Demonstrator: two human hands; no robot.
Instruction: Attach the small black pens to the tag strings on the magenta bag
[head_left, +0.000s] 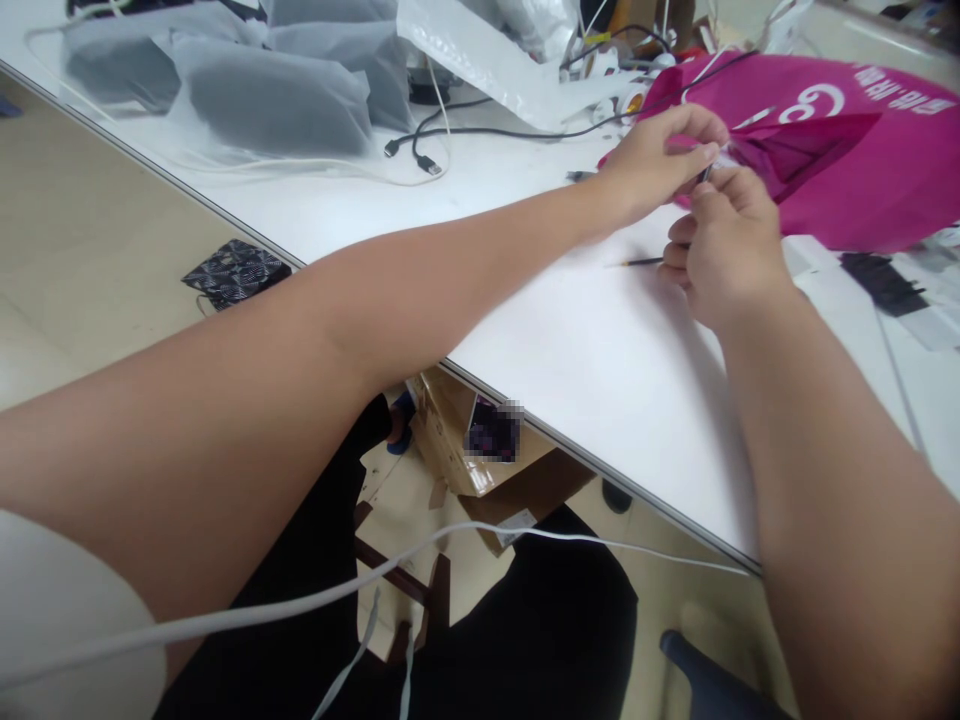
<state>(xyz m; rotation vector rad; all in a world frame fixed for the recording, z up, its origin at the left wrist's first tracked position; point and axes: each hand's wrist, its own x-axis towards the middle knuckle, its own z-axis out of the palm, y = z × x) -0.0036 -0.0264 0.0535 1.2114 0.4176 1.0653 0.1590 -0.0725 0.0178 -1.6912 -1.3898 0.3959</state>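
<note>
Both of my hands meet above the white table point(600, 350), next to a magenta fabric bag point(847, 160) with white lettering. My left hand point(660, 160) pinches something small and thin at its fingertips, right at the bag's edge. My right hand point(724, 245) is curled closed just below it, fingers touching the same small item. What they grip is too small to name. A thin dark stick point(641, 263) lies on the table under the hands.
Grey wrapped packages point(277, 100) and a clear plastic bag point(487, 55) lie at the table's far side, with black cables point(450, 130) between them. Cardboard boxes point(480, 450) sit on the floor under the table edge. A white cord point(315, 600) crosses my lap.
</note>
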